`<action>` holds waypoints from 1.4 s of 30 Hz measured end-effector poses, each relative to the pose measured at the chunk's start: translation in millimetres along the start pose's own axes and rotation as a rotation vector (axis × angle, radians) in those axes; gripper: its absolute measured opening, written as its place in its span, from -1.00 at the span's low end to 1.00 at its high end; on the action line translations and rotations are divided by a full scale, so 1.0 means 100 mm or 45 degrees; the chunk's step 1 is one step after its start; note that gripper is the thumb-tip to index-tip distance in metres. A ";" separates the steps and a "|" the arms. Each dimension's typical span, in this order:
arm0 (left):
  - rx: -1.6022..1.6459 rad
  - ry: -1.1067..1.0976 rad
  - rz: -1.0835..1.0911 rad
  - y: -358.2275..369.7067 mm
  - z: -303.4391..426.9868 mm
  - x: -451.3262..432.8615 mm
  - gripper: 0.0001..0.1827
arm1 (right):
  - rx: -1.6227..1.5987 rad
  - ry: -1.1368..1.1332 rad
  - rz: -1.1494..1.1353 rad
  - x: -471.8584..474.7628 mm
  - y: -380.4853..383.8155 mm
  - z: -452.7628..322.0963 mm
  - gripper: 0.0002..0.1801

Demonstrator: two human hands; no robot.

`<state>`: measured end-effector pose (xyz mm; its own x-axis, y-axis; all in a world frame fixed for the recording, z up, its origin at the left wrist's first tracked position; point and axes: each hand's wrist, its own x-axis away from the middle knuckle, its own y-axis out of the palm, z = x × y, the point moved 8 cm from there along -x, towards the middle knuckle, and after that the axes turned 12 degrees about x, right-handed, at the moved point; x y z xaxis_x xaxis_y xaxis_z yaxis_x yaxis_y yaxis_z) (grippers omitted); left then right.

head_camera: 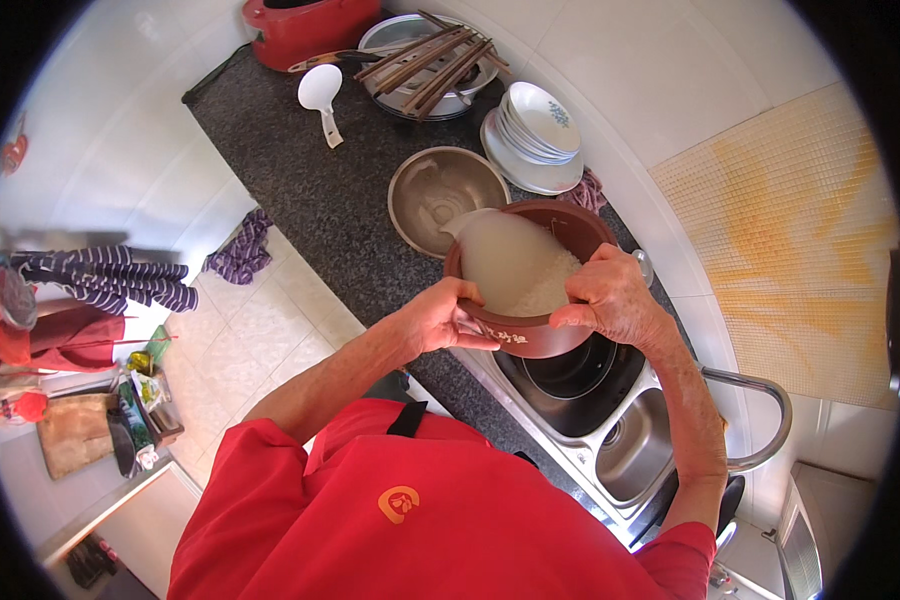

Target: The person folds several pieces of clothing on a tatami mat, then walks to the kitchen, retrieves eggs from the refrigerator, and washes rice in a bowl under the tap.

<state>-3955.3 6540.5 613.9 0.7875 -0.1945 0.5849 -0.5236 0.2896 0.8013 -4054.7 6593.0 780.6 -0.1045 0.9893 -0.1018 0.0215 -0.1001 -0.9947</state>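
Note:
My left hand [448, 315] and my right hand [613, 296] grip opposite sides of the near rim of a reddish-brown rice cooker inner pot [574, 217]. The pot is tilted away from me and bears writing on its outer wall. Cloudy water [506, 251] fills its low side, and pale rice grains [559, 271] show under and beside it. At the far rim the water spills over toward a metal bowl [411, 196] on the dark countertop [300, 176]. A little cloudy liquid lies in that bowl.
A double sink [641, 461] with a curved faucet [784, 420] lies below and right of the pot; a black pan [574, 375] sits in it. Stacked white bowls [544, 120], a basin with chopsticks [427, 67], a white rice paddle [322, 94] and a red pot [307, 34] stand beyond.

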 end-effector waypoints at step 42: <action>-0.024 -0.007 -0.054 -0.02 0.07 0.01 -0.45 | -0.027 0.129 -0.126 -0.26 -0.04 0.07 -0.42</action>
<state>-3956.2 6533.4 613.8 0.8072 -0.2119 0.5509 -0.4833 0.2985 0.8230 -4059.5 6566.8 787.4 -0.0060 1.0000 -0.0007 0.0375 -0.0004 -0.9993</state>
